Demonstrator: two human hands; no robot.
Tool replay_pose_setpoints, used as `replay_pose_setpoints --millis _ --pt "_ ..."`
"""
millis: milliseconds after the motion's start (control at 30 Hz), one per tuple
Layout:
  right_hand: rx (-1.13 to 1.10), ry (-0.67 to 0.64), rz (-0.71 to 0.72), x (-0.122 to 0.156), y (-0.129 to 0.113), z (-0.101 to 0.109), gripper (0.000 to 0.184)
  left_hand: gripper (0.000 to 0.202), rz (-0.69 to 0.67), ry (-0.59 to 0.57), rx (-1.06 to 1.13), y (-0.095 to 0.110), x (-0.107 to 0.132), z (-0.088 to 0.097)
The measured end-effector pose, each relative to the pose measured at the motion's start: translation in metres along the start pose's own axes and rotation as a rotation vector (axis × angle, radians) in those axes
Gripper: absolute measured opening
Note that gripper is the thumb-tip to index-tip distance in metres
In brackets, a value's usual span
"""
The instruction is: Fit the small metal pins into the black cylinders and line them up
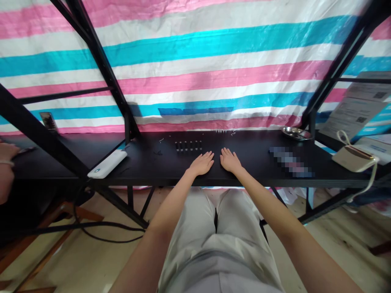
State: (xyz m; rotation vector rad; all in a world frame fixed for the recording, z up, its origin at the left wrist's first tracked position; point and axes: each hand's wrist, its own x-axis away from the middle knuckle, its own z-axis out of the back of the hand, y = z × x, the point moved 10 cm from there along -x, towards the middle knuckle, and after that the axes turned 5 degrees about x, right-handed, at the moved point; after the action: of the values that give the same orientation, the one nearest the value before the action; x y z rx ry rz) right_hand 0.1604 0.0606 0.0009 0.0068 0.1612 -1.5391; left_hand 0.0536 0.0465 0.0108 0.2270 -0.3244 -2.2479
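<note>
My left hand (202,163) lies flat, palm down, on the black tabletop (171,167), its fingers stretched forward. Beside it, a short gap to the right, my right hand (230,160) rests the same way. Both are free of any object. Just beyond my left hand stands a row of several small dark cylinders with pale tops (186,146). Farther back, near the table's rear edge, several tiny silvery pins (221,131) are lined up. A few thin white curled bits (233,132) lie beside them, and a small black tangle (158,153) sits left of the cylinders.
A white power strip-like box (107,164) lies at the left. At the right are a shiny metal dish (296,134), a blurred-out packet (291,162) and a beige pouch with a strap (354,158). Black frame posts (105,67) flank the table. Another person's hand (7,152) shows far left.
</note>
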Motion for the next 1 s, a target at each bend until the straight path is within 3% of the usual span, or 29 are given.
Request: replay_pose_setpoints --millis 467,767,900,1000 --pt "-0.009 -0.002 -0.002 0.002 -0.001 0.002 0.053 0.056 -0.006 -0.037 0.008 -0.005 -0.004 -0.005" --pt "-0.025 0.016 0.003 0.001 -0.001 0.002 0.053 0.05 -0.068 -0.059 0.197 -0.013 -0.005 0.001" --pt "-0.025 0.013 0.003 0.0 0.0 0.001 0.053 0.043 -0.083 0.015 0.407 -0.019 -0.001 0.013" --pt "-0.032 0.016 0.013 -0.002 0.0 -0.001 0.053 0.038 -0.03 0.154 0.618 -0.028 0.004 0.027"
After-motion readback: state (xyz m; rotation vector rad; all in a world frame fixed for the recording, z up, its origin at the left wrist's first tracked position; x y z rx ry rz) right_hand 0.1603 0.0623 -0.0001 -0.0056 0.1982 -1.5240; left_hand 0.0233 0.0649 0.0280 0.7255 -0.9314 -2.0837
